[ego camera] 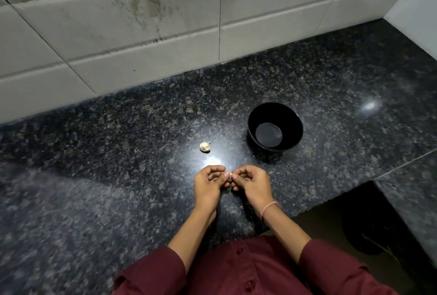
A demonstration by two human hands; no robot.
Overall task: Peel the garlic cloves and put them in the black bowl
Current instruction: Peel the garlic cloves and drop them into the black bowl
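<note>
Head view, left hand (208,184), right hand (254,184) pinching garlic clove (229,175), black bowl (275,112) near

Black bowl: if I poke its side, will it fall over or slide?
The black bowl would probably slide rather than tip: it stands upright on a glossy, polished counter and looks wide with a flat bottom. It appears empty, so it is likely light and easy to shove.
</note>
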